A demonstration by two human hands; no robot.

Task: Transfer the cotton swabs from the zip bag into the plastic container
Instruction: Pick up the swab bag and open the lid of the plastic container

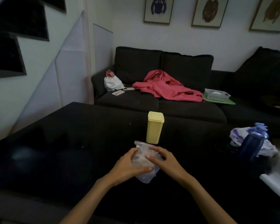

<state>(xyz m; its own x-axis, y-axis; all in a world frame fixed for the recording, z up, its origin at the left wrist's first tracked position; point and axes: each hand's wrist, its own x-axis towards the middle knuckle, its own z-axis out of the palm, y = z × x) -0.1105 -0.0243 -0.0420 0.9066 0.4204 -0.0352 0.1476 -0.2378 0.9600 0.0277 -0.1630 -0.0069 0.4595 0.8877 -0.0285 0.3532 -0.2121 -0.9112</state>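
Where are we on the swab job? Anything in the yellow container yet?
Nothing looks moved yet. Both hands, left hand and right hand, hold the zip bag over the dark table, and a pale mass, apparently the cotton swabs, sits inside it. The yellow container stands upright just beyond with its lid on. Left: open the bag, take the lid off, move the swabs across.
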